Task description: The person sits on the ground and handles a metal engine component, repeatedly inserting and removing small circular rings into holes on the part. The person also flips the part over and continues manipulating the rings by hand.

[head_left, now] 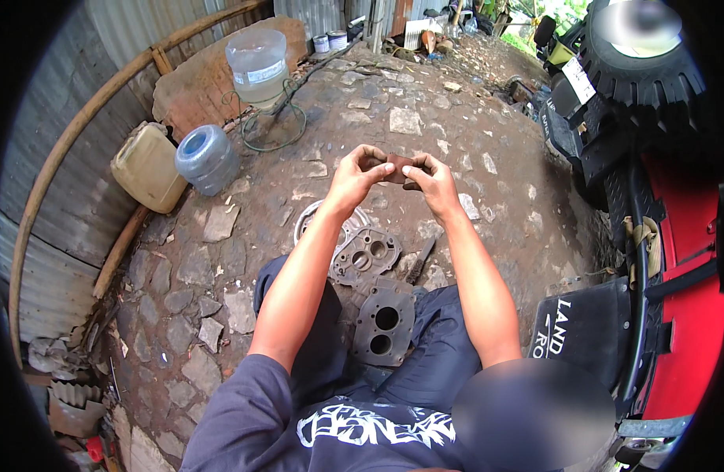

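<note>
Both my arms reach forward, with the hands close together above the stone ground. Between the fingertips of my left hand (360, 177) and my right hand (433, 182) is a small reddish-brown sheet (397, 167) that looks like sandpaper. Each thumb presses on its near face. Below, between my knees, stands a grey metal engine block (367, 322) with two round bores. Just beyond it lies a grey cast metal part (347, 260) with two round openings. A pale round metal part (306, 220) is partly hidden by my left forearm. To the right lies a dark, narrow bladed tool (422, 259).
On the left stand a yellowish jerrycan (148, 169) and a blue water jug (208, 160). Farther back is a clear water jug (257, 67) beside a looped green hose (274, 141). A corrugated metal wall (39, 181) runs along the left. A red vehicle (685, 330) stands close on my right.
</note>
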The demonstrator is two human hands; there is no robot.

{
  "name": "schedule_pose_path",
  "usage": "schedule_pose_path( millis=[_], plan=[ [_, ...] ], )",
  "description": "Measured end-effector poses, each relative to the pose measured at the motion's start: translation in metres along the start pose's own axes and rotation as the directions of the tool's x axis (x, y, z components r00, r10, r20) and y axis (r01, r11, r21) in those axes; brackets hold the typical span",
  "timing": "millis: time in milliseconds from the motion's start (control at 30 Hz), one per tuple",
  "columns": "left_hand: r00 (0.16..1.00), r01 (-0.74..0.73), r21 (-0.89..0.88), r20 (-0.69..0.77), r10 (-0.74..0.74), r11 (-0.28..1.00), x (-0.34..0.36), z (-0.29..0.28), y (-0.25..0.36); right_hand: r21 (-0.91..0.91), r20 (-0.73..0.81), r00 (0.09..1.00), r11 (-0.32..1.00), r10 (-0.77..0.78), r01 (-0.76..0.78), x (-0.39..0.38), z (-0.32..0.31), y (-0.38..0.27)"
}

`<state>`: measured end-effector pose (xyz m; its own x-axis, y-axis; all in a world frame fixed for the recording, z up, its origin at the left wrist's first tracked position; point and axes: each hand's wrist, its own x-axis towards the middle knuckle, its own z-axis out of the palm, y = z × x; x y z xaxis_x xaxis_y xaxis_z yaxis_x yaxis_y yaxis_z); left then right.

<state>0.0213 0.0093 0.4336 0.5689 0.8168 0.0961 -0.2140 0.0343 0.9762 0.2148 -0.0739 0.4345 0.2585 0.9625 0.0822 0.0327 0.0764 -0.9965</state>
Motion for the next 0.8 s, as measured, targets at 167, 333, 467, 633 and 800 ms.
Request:
schedule_pose_path(
  millis=[167,333,467,633,800],
  plan=[
    [0.997,-0.052,0.025,-0.061,0.053,0.998,-0.005,0.003,-0.004,0.038,0.041,0.999,0.999,-0.018,0.016,-0.011,0.003,-0.006],
    [0.994,0.066,-0.219,0.099,-0.045,0.973,-0.003,0.008,-0.007,0.014,0.088,0.995,0.999,-0.038,0.037,-0.013,-0.002,-0.010],
    [0.982,0.117,-0.347,0.178,-0.058,0.930,-0.005,0.012,-0.001,0.104,0.035,0.999,0.994,0.008,-0.012,-0.017,-0.009,-0.013],
    [0.989,0.116,-0.205,0.113,-0.094,0.972,-0.006,0.002,0.000,0.130,-0.032,0.999,0.991,0.037,-0.032,-0.020,-0.025,-0.007],
    [0.986,0.145,-0.223,0.119,-0.120,0.964,-0.006,0.012,0.002,0.152,-0.032,0.998,0.987,0.055,-0.050,-0.021,-0.030,-0.004]
  ],
)
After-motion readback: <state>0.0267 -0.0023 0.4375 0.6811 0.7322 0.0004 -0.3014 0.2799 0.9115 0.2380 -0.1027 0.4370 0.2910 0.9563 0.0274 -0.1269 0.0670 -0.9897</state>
